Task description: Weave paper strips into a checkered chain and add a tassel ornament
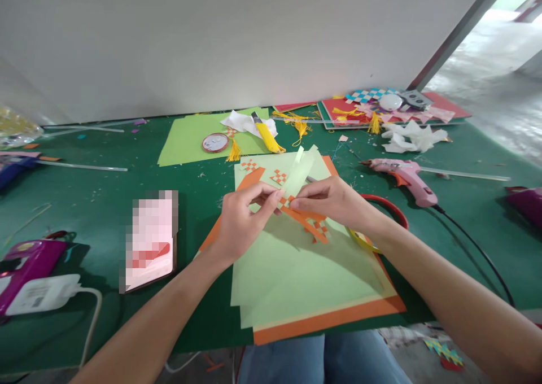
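While left hand [242,219] and right hand [336,200] pinch, partly covering, one paper weave [285,202], one phone [151,245] lies lower left, one pink glue gun [405,177] right

Blue, denim-like trousers [283,361] are worn, and both thighs are seen side by side at the near edge, parted by a dark fold. The left forearm [182,291] and right forearm [423,271] are shown sleeveless as far as the view reaches; the left hand [241,217] and right hand [334,200] are likewise seen bare.
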Available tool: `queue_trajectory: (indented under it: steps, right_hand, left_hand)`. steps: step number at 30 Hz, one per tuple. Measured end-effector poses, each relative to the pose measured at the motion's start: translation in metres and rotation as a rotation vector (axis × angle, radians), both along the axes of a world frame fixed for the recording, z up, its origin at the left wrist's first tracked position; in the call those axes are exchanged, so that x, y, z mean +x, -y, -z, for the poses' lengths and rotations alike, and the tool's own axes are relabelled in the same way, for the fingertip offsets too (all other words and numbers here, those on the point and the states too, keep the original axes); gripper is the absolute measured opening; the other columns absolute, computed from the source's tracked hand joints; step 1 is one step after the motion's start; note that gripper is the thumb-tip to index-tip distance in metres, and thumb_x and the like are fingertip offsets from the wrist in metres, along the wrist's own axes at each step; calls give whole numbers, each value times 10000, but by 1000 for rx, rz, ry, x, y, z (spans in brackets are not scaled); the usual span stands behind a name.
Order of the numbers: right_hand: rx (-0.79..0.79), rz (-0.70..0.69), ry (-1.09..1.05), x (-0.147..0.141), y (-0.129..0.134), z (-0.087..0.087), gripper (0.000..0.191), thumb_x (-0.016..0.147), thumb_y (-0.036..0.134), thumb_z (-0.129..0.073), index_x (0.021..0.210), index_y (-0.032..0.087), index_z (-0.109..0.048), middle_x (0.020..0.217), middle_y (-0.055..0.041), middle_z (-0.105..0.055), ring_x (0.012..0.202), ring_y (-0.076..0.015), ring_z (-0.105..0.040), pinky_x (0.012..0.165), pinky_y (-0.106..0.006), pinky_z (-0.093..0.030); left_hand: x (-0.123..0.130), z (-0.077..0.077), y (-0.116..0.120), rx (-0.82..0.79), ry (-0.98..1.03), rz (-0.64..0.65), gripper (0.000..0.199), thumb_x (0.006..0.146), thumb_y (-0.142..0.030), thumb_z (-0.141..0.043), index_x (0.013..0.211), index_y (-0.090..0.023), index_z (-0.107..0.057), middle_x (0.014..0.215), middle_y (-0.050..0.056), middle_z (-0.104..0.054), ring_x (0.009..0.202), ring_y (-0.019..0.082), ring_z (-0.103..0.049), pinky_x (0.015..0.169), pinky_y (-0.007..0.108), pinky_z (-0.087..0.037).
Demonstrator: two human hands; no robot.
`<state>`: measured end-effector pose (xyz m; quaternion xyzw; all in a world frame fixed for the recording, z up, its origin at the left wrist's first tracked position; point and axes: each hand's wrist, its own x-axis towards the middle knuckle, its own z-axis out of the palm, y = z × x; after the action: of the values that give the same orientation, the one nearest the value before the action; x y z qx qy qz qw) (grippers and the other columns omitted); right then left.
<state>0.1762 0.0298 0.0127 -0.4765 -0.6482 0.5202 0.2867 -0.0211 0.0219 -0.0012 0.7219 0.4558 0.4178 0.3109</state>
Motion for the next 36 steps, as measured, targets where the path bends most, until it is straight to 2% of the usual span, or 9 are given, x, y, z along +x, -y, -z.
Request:
queue_trajectory:
  steps: [11, 19, 21, 23, 26, 28, 30, 32, 36]
  right_hand:
    - [-14, 38, -30, 2, 2, -3, 320, 715, 460, -723, 652, 146, -700, 589, 20, -520, 548, -78, -380, 492, -236, -282]
    - [50, 48, 11, 0, 1, 2, 358, 733, 498, -705, 671, 145, -698, 596, 13, -542, 551, -90, -420, 501, -244, -304]
    - [170, 74, 53, -2, 2, 4, 361, 773, 496, -673, 670, 151, -696, 609, -2, -577, 557, -102, -457, 510, -250, -336]
    - [403, 123, 130, -3, 3, 8, 331, 827, 451, -636, 676, 164, -702, 646, -27, -632, 584, -125, -518, 554, -270, -388]
    - [836, 137, 328, 1, 2, 15, 283, 902, 349, -560, 732, 201, -731, 739, -61, -705, 685, -172, -609, 668, -318, -442]
    - [1010, 50, 462, 4, 0, 19, 264, 931, 294, -514, 819, 229, -744, 817, -64, -734, 755, -187, -641, 714, -335, -456]
    - [1095, -27, 550, 7, -1, 21, 242, 937, 253, -502, 883, 245, -738, 856, -53, -743, 786, -181, -657, 722, -328, -467]
    - [1166, -19, 564, 8, -2, 22, 209, 931, 228, -516, 937, 247, -724, 903, -48, -745, 837, -180, -671, 759, -324, -477]
    - [1154, 177, 486, 6, -7, 23, 326, 892, 174, -546, 1202, 247, -617, 1163, -78, -685, 1089, -228, -616, 937, -392, -449]
  left_hand:
    - [0, -2, -1, -78, -64, 79, 351, 949, -390, -496, 698, -180, -624, 656, -2, -685, 612, 129, -634, 584, 236, -445]
    - [-1, -3, -1, -47, -75, 95, 303, 940, -352, -525, 720, -186, -650, 666, -10, -703, 632, 124, -656, 651, 233, -472]
    - [-1, -1, -1, -68, -49, 76, 312, 933, -383, -531, 727, -186, -658, 680, 2, -705, 639, 136, -659, 663, 247, -489]
    - [0, 1, -3, -134, 37, 54, 361, 930, -440, -517, 735, -177, -667, 704, 28, -711, 643, 148, -665, 653, 259, -511]
    - [0, 2, -6, -386, 218, 123, 504, 938, -537, -434, 720, -153, -677, 691, 78, -710, 617, 170, -673, 604, 278, -548]
    - [0, 3, -9, -573, 305, 213, 526, 928, -558, -434, 701, -147, -672, 663, 92, -698, 605, 182, -674, 594, 294, -570]
    - [-1, 2, -10, -650, 350, 249, 436, 896, -516, -527, 693, -154, -659, 667, 77, -681, 616, 177, -665, 605, 295, -584]
    - [-1, 1, -11, -618, 362, 227, 326, 854, -450, -618, 703, -163, -649, 683, 47, -650, 630, 161, -644, 618, 286, -587]
    - [0, -2, -8, -421, 257, 162, 325, 872, -418, -605, 661, -172, -615, 632, 6, -570, 615, 142, -607, 620, 270, -560]
